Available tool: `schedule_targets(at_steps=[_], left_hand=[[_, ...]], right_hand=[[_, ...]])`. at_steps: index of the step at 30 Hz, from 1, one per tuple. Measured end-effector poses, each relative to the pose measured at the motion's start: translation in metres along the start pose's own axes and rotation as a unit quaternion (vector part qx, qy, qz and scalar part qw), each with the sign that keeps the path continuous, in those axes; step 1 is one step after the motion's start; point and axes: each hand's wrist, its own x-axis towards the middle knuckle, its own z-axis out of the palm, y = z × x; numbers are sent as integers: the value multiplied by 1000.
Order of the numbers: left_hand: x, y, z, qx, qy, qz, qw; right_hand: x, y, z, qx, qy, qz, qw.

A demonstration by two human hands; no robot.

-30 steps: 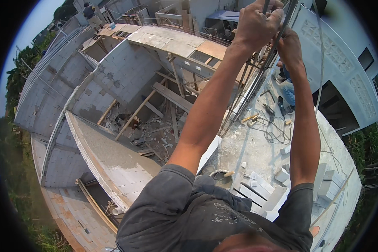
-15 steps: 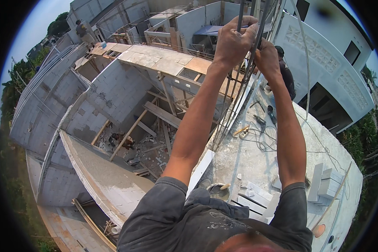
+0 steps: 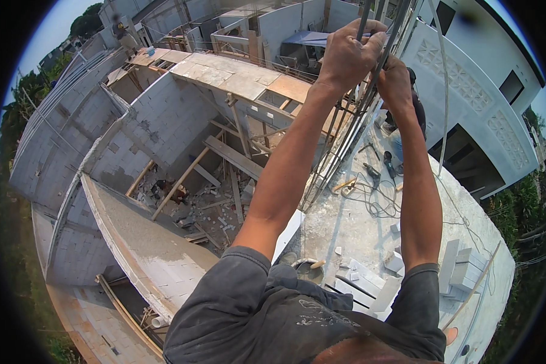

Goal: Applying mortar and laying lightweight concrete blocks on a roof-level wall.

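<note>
Both my arms reach up and forward to a tall bundle of steel reinforcing bars (image 3: pixel 392 37) tied into a column cage. My left hand (image 3: pixel 349 56) is closed around one of the upright bars, fingers curled. Close beside it and slightly lower, my right hand (image 3: pixel 395 85) presses against the cage's right side with its fingers bent shut. Those fingertips are partly hidden behind the bars, so what they pinch cannot be made out. Crosswise ties (image 3: pixel 359 111) link the bars just below my hands.
A person (image 3: pixel 417 115) crouches beyond my right forearm; another (image 3: pixel 125 39) stands far left. On the slab lie a power drill (image 3: pixel 373 175), a second power tool (image 3: pixel 389 161), tangled cable (image 3: pixel 379 203), a bucket (image 3: pixel 310 271) and white blocks (image 3: pixel 469 267). Left, block walls (image 3: pixel 158 127) drop to a rubble-filled room.
The view has shifted slightly, and my hands and the bars sit a little farther right in it. Both hands keep nearly the same grip at the cage.
</note>
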Motion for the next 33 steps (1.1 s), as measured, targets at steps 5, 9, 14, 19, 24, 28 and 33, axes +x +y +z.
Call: schedule_targets(at_steps=[5, 9, 14, 19, 24, 28, 33], left_hand=[[0, 0, 1, -8, -4, 0, 1000], [0, 2, -1, -1, 5, 1, 1000], [0, 0, -3, 32, 0, 9, 999], [-1, 8, -1, -11, 5, -30, 999], [-1, 10, -2, -7, 1, -13, 1000], [-2, 11, -2, 5, -2, -6, 1000], [-2, 11, -3, -6, -8, -33, 999]], right_hand=[[1, 3, 0, -7, 3, -20, 1000], [5, 10, 3, 26, -10, -3, 1000], [5, 5, 2, 0, -14, -5, 1000], [2, -2, -1, 4, -18, -1, 1000], [2, -1, 2, 18, -2, -11, 1000], [2, 2, 3, 16, 5, -25, 1000], [2, 3, 5, 10, 9, -38, 999]])
